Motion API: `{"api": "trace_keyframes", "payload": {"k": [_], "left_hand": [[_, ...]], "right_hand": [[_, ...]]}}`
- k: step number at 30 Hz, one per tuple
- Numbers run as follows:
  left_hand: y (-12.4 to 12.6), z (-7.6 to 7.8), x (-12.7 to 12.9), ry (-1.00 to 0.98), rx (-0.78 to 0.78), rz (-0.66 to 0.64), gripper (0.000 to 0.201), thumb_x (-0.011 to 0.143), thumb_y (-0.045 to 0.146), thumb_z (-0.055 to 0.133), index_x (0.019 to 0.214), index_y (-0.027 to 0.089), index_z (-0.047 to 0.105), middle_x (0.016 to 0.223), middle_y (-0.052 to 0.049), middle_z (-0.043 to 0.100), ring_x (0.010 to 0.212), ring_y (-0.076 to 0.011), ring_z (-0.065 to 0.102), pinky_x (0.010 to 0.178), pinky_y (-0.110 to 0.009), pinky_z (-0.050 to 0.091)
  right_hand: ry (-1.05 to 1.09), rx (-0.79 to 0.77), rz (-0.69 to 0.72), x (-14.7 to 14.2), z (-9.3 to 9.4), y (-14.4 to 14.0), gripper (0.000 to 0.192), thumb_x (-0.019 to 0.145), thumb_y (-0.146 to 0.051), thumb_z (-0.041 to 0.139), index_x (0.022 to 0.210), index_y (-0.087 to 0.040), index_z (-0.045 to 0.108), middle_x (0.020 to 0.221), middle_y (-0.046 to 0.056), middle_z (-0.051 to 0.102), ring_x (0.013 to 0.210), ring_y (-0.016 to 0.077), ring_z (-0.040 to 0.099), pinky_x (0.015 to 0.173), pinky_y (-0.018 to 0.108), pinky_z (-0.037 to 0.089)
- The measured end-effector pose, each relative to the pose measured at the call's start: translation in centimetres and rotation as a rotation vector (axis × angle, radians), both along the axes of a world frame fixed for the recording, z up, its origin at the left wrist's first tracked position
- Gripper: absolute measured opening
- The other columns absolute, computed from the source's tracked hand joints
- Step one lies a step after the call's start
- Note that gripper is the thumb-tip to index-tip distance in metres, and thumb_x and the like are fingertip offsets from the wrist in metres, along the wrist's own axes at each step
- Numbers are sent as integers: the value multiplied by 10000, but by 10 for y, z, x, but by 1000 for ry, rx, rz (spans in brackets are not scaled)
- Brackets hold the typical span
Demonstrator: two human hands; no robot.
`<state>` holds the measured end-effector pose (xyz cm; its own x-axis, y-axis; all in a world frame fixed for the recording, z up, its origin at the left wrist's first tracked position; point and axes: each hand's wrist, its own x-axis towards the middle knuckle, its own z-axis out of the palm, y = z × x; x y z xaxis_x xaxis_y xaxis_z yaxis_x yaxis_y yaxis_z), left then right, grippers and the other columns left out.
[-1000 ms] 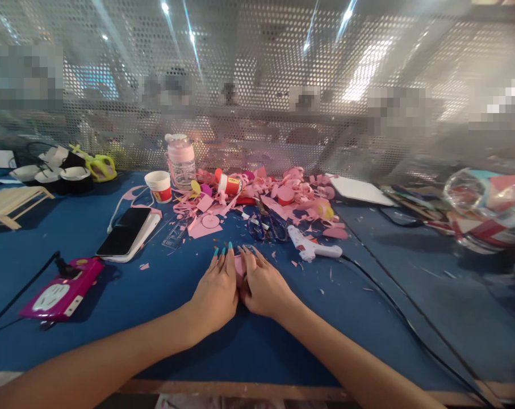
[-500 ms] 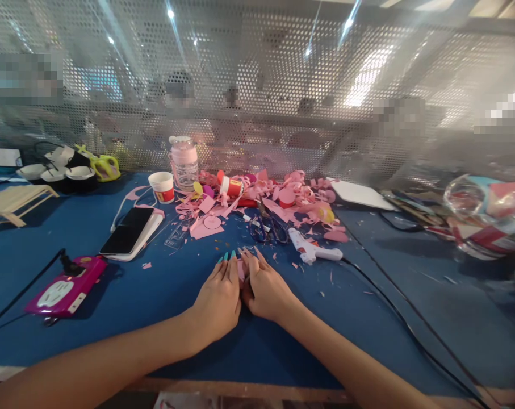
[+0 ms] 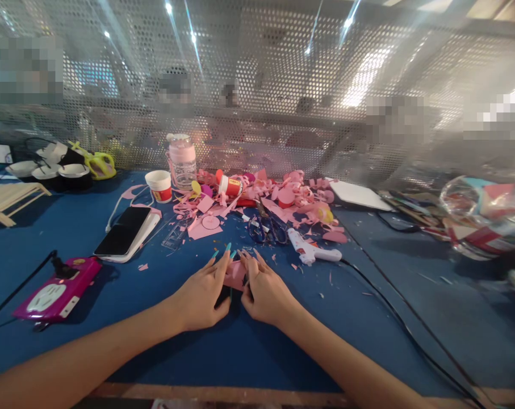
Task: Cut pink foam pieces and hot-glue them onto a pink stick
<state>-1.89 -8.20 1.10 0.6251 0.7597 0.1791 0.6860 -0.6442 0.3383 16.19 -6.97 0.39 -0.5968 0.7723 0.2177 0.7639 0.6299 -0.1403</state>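
Pink piece: between both grips, partly covered by fingers.
Phone: beyond and left of the left grip.
Left grip: thumb apart, fingers reaching the pink piece; pinch unclear.
Right grip: curled beside it; hold hidden.
Glue gun: right of the right grip.

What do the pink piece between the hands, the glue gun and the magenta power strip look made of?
Pink piece: likely paper, card or thin foam, matte; flat colour, no visible gloss, though partly covered.
Glue gun: probably hard plastic, smooth; white, moulded-looking body.
Magenta power strip: likely plastic, fairly glossy; saturated casing with soft highlights.
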Motion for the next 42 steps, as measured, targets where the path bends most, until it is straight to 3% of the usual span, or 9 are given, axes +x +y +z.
{"api": "trace_keyframes", "payload": {"k": [12, 17, 26, 33, 38, 42], "left_hand": [[-8, 1, 2, 77, 23, -27, 799, 696, 280, 474, 1319, -21, 73, 1301, -274, 357, 1218, -308, 338, 992, -432, 318], [-11, 2, 4, 88, 23, -33, 779, 689, 290, 480, 1307, -38, 137, 1304, -280, 348, 1216, -317, 337, 997, -424, 314], [-14, 3, 3, 20, -24, -49, 880, 715, 294, 486, 1347, 33, -69, 1319, -235, 357, 1225, -266, 344, 1008, -417, 297], [-2, 11, -11, -212, -55, -51, 906, 757, 239, 463, 1316, 148, -244, 1423, -154, 167, 1309, -238, 128, 1033, -479, 207], [18, 18, -24, -222, -124, -171, 885, 758, 156, 432, 1306, 167, -262, 1360, -100, 350, 1314, -173, 116, 1048, -481, 123], [24, 18, -27, -122, -161, -216, 880, 759, 156, 428, 1306, 157, -260, 1332, -89, 393, 1319, -172, 54, 1041, -505, 47]], "right_hand": [[3, 8, -12, 2, 1, -6, 622, 645, -157, 396, 1215, 79, 321, 1178, 226, 499, 1141, 233, 441, 1060, 355, 231], [50, 9, -3, 2, 0, -4, 683, 618, -130, 395, 1248, 83, 240, 1207, 236, 472, 1196, 242, 379, 1063, 408, 213], [62, -23, 17, 6, 0, -5, 689, 614, -111, 398, 1259, 57, 222, 1182, 224, 496, 1179, 235, 406, 1070, 414, 190], [39, -23, 12, 5, 3, -5, 623, 612, -113, 400, 1196, 78, 298, 1144, 248, 506, 1159, 244, 426, 1072, 400, 187], [73, -18, 13, 5, 3, -5, 570, 613, -107, 402, 1164, 27, 338, 1145, 231, 515, 1171, 253, 411, 1062, 433, 197], [83, -19, 12, 6, 1, -5, 617, 610, -104, 404, 1202, 24, 290, 1143, 229, 520, 1134, 248, 453, 1047, 440, 225]]}}
